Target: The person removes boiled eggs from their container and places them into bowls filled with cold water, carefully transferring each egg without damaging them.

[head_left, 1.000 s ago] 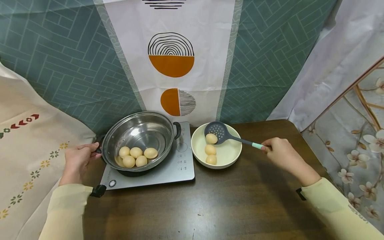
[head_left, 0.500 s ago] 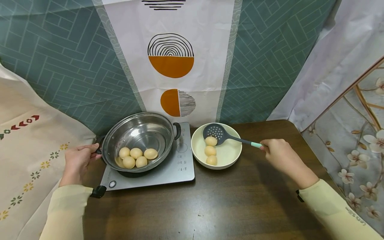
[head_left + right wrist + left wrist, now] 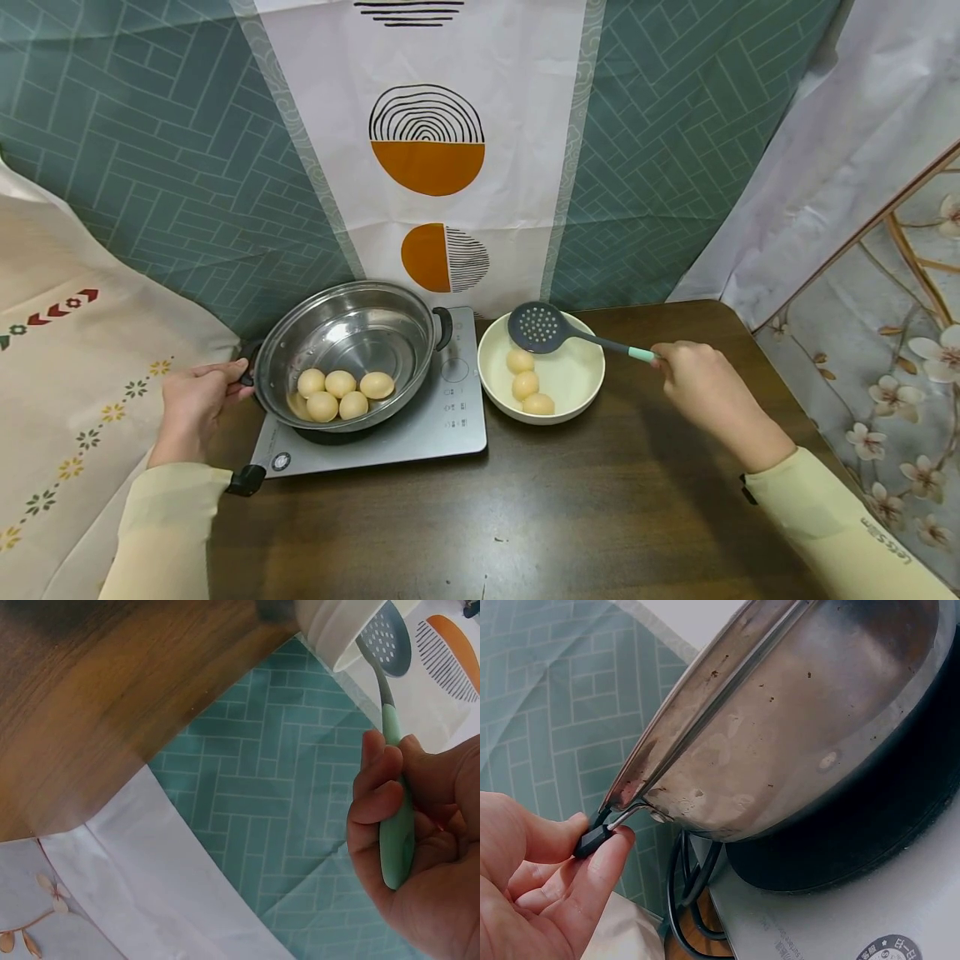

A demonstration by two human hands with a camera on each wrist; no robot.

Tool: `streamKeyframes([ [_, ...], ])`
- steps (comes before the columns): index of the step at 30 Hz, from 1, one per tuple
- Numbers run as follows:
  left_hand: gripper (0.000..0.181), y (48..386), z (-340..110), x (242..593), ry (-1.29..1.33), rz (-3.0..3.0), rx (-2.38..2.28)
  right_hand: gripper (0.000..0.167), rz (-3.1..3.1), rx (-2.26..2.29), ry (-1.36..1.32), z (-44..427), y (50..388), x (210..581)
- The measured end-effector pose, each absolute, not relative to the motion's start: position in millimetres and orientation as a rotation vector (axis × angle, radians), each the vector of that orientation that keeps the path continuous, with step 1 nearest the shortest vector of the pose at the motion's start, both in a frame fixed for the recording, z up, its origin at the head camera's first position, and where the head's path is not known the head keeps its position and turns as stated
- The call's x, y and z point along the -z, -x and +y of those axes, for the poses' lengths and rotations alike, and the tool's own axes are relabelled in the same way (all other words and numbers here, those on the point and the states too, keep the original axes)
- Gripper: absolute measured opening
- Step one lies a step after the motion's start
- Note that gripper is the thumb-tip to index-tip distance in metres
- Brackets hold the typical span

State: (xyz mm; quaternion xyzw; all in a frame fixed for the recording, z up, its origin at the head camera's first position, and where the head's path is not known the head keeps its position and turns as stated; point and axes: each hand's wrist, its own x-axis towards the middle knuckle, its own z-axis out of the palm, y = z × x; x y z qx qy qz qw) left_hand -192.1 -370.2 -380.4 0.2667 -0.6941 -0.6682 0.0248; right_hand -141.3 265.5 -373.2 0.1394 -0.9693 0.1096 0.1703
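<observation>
So the left hand [image 3: 191, 408] has the pan [image 3: 375, 333] by its black side handle [image 3: 594, 841], thumb on one side and fingers on the other, just a light pinch with hardly any gap, probably to stop the thing sliding about on the cooktop [image 3: 420, 439]. Five eggs [image 3: 341, 383] are bunched at the near side of the pan. Right next to it on the worktop [image 3: 540, 500] there's a pale bowl [image 3: 573, 375] with three more eggs [image 3: 525, 385] in a wobbly row down its left side; having the two side by side looks handy for a short reach. The right hand [image 3: 708, 398] has its fingers curled round the green handle [image 3: 397, 840] of a slotted spoon [image 3: 538, 327], grip fully closed on it. I'd guess it's held far back to keep knuckles clear of the bowl. The spoon's head sits over the back of the bowl; honestly can't tell from above if it touches the nearest egg. Both arms reach forward, spread wide, with the right forearm angling in from the near corner.
</observation>
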Motion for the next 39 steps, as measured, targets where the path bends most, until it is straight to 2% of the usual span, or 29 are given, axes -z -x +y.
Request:
streamKeyframes([
  [14, 0.005, 189.8, -369.1, 380.6, -0.837, -2.136, 2.069, 0.022, -2.743, -0.334, -0.395, 265.2, 140.2, 371.6],
  [26, 0.006, 190.9, -369.5, 380.2, -0.826, -2.138, 2.085, 0.017, -2.745, -0.421, -0.368, 264.0, 140.9, 366.5],
  [34, 0.005, 190.9, -369.5, 380.4, -0.809, -2.106, 2.109, 0.008, -2.726, -0.495, -0.373, 249.1, 150.3, 347.2],
  [39, 0.006, 191.2, -371.5, 384.1, -0.827, -2.086, 2.111, 0.009, -2.721, -0.523, -0.383, 229.4, 157.8, 331.1],
])
